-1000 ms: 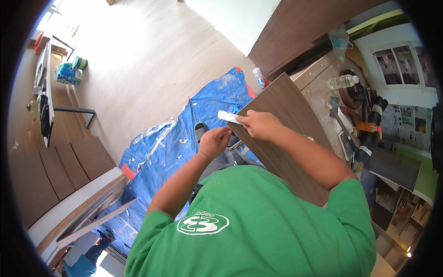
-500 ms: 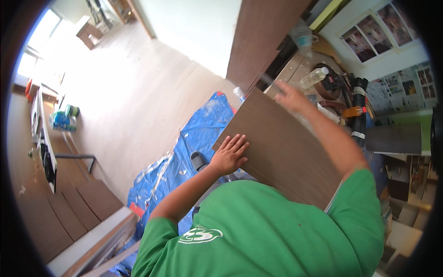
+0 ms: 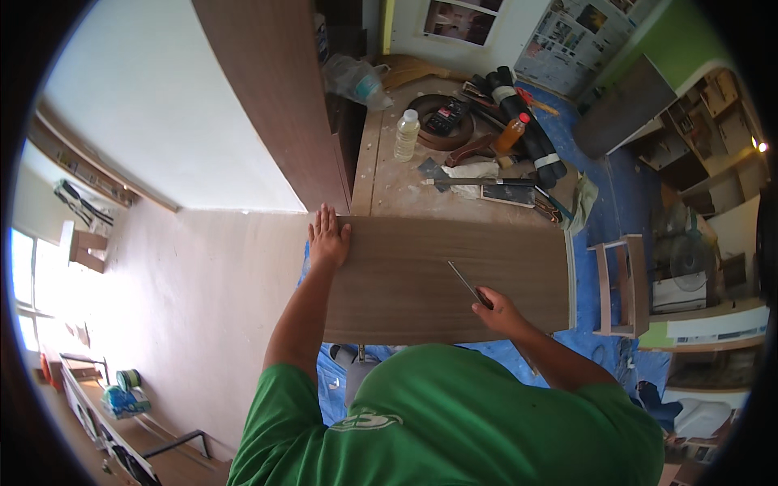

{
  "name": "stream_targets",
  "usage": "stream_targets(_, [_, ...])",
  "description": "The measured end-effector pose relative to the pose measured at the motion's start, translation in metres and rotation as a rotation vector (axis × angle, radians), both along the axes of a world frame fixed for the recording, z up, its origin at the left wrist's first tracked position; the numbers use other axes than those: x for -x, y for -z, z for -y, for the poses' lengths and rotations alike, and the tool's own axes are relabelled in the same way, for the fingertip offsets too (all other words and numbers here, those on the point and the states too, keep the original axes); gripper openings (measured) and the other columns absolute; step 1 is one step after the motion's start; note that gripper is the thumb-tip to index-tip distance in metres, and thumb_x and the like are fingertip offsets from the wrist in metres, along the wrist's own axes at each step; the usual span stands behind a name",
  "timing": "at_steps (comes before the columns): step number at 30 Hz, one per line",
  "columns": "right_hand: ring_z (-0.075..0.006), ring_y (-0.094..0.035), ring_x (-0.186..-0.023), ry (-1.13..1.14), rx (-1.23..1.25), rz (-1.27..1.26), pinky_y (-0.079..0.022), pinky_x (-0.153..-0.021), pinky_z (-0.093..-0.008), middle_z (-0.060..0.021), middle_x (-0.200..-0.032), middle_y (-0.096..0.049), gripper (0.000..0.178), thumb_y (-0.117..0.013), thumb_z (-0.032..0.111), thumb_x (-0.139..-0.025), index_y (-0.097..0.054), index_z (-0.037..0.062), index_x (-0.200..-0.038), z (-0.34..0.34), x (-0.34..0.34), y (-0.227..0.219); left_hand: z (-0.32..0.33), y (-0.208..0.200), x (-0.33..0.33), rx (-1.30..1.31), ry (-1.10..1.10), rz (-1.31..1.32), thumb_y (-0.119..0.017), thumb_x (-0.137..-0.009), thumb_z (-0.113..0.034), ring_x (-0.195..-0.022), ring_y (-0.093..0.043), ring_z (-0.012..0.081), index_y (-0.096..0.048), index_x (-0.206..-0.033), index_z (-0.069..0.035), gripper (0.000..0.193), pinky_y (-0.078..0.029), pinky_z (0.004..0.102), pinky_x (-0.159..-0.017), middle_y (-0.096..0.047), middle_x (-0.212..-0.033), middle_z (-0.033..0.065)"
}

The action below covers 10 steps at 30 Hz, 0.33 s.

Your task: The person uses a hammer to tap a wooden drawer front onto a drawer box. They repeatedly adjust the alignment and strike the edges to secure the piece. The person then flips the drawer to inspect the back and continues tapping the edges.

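A flat brown wood-grain board (image 3: 405,279) lies across in front of me, its far edge against a cluttered worktop. My left hand (image 3: 328,241) rests flat on the board's far left corner, fingers stretched out past the edge. Over the right half, my right hand (image 3: 501,313) grips a slim metal tool (image 3: 464,279) by its dark handle. Its thin grey shaft points away and to the left; it looks like a file or a screwdriver, and I cannot tell which. Whether the tip touches the board is unclear.
On the worktop (image 3: 389,190) stand a clear bottle (image 3: 407,136) and an orange bottle (image 3: 511,134), near a coil of brown strip (image 3: 421,109) and black rolls (image 3: 527,125). Blue sheeting (image 3: 587,283) covers the floor. A small wooden stool (image 3: 622,287) stands right; a tall panel (image 3: 275,89) rises left.
My view has swung right toward the worktop. My right hand, with the tool, has come back from the board's far edge to over its right half. My left hand now lies at the far left corner.
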State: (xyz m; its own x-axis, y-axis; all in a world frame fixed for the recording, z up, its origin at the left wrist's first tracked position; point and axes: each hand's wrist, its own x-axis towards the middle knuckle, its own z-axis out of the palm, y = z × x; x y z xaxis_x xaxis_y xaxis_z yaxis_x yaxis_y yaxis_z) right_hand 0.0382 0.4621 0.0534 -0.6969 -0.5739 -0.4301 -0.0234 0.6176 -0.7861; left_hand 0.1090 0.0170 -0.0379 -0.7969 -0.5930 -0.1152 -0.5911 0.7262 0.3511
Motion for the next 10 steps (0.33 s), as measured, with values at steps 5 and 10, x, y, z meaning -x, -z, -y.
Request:
stream_targets(5, [-0.0318, -0.070, -0.109, 0.005, 0.042, -0.141, -0.052, -0.093, -0.0390, -0.0219, -0.119, -0.071, 0.053, -0.067, 0.029, -0.098, -0.056, -0.0033, -0.139, 0.010, -0.003, 0.001, -0.020, 0.003, -0.035, -0.037, -0.013, 0.006, -0.036, -0.106, -0.052, -0.159, -0.010, 0.0255, -0.015, -0.164, -0.009, 0.075, -0.009, 0.0458, -0.128, -0.010, -0.173, 0.0107])
stream_targets(10, [-0.0356, -0.064, -0.123, -0.064, 0.090, -0.047, -0.049, -0.102, -0.0388, -0.0243, -0.131, -0.066, 0.055, -0.067, 0.034, -0.098, -0.056, 0.0038, -0.142, 0.052, 0.004, 0.005, -0.041, 0.000, -0.100, -0.054, -0.016, 0.105, -0.037, -0.104, -0.055, -0.159, -0.009, 0.0270, -0.010, -0.165, -0.009, 0.081, -0.006, 0.0501, -0.128, -0.007, -0.173, 0.0124])
